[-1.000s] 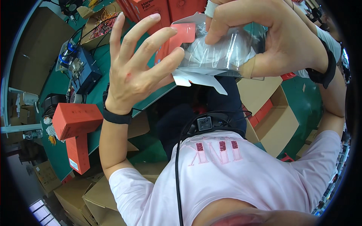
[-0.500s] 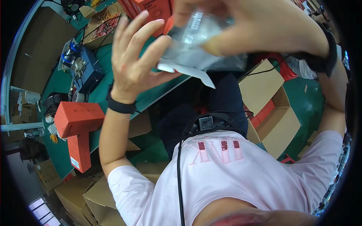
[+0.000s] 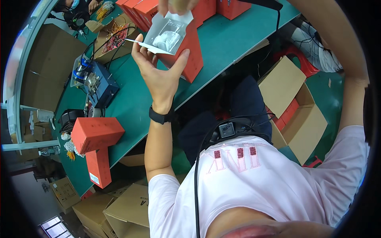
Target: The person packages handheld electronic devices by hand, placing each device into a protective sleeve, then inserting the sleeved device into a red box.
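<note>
Two hands, one small packet. What does each have hold of?

— The left hand [image 3: 160, 75] is raised over the green table [image 3: 234, 37], palm toward the camera, thumb and fingers cupped around an upright orange box [image 3: 186, 55]. The right hand [image 3: 176, 5] is cut off at the top edge; its fingertips pinch the top of a clear plastic bag [image 3: 167, 36] with something white inside, held against the box's open end, just above the left fingers.

— How does that compare with half a second earlier?

— Then both hands were up close to the camera, the left spread open beside the bag, gripping nothing. Now they sit farther out over the table, the left has closed on the box, and the bag has gone from the middle of the view to the top.

— And around them?

— A black wristband [image 3: 160, 116] circles the left wrist. To the left on the table are a blue device [image 3: 95, 83] with wires, a tray of red-and-yellow wire pieces [image 3: 115, 39], and nearer the edge another orange box [image 3: 97, 133] resting on a second, upright one. More orange boxes [image 3: 139, 12] line the far side. Open cardboard cartons [image 3: 297, 107] stand on the floor to the right, beyond the person's pink shirt [image 3: 258, 178]. Another person's hands [image 3: 93, 4] work at the far top left.
</note>
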A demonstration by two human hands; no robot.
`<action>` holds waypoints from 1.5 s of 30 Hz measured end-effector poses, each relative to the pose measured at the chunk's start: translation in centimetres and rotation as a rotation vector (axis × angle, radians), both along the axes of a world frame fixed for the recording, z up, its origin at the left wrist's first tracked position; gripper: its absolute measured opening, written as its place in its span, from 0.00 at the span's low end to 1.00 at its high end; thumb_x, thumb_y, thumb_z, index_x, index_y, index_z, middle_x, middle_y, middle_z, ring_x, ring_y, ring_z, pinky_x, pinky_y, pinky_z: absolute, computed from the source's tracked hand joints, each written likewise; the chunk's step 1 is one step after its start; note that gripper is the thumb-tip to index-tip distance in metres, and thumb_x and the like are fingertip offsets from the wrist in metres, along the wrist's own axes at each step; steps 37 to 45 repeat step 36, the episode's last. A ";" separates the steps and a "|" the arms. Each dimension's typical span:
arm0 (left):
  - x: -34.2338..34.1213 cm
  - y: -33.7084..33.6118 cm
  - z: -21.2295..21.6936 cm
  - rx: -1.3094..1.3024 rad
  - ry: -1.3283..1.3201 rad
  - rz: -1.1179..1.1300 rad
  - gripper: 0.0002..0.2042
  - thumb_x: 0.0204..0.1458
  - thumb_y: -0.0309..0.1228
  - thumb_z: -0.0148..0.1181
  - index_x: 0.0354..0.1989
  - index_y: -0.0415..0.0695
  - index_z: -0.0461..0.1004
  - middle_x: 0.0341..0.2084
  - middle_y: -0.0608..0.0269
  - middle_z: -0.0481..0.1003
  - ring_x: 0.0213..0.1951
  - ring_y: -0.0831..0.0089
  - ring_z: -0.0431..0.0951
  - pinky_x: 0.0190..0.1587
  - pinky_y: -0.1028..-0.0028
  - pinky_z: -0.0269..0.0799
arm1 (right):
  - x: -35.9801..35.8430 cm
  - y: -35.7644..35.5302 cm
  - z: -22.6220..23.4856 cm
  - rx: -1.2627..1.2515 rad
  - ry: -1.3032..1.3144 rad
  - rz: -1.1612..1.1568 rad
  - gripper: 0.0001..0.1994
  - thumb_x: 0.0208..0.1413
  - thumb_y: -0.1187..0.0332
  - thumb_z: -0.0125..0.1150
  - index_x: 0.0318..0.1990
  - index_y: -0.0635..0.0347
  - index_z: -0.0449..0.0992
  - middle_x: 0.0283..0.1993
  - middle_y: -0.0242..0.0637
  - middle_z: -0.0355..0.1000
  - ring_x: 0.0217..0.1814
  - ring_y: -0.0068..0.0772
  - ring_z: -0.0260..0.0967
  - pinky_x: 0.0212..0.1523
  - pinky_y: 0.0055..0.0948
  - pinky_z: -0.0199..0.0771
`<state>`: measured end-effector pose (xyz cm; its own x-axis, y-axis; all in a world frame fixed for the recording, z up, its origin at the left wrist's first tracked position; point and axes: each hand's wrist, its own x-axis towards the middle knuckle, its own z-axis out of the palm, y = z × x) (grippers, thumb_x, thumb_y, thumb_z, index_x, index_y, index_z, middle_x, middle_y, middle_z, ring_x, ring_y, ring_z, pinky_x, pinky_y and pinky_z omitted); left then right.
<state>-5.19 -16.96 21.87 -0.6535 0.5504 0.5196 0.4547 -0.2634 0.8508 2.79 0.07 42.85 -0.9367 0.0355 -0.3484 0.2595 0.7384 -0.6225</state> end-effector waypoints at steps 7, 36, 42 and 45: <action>-0.9 0.4 0.1 0.027 -0.004 -0.109 0.50 0.40 0.30 0.81 0.70 0.39 0.53 0.53 0.55 0.71 0.55 0.67 0.75 0.57 0.68 0.71 | 2.2 -1.0 -2.3 0.114 0.155 0.250 0.16 0.59 0.71 0.55 0.49 0.72 0.80 0.32 0.45 0.77 0.31 0.33 0.68 0.35 0.33 0.71; -5.7 -1.1 3.1 -0.194 -0.032 -0.538 0.53 0.40 0.30 0.76 0.76 0.43 0.51 0.64 0.55 0.68 0.66 0.59 0.69 0.68 0.61 0.63 | -4.4 -1.1 -4.6 1.179 0.167 0.886 0.14 0.62 0.61 0.61 0.41 0.63 0.87 0.34 0.44 0.83 0.35 0.43 0.83 0.36 0.48 0.84; -5.7 -1.1 3.1 -0.194 -0.032 -0.538 0.53 0.40 0.30 0.76 0.76 0.43 0.51 0.64 0.55 0.68 0.66 0.59 0.69 0.68 0.61 0.63 | -4.4 -1.1 -4.6 1.179 0.167 0.886 0.14 0.62 0.61 0.61 0.41 0.63 0.87 0.34 0.44 0.83 0.35 0.43 0.83 0.36 0.48 0.84; -5.7 -1.1 3.1 -0.194 -0.032 -0.538 0.53 0.40 0.30 0.76 0.76 0.43 0.51 0.64 0.55 0.68 0.66 0.59 0.69 0.68 0.61 0.63 | -4.4 -1.1 -4.6 1.179 0.167 0.886 0.14 0.62 0.61 0.61 0.41 0.63 0.87 0.34 0.44 0.83 0.35 0.43 0.83 0.36 0.48 0.84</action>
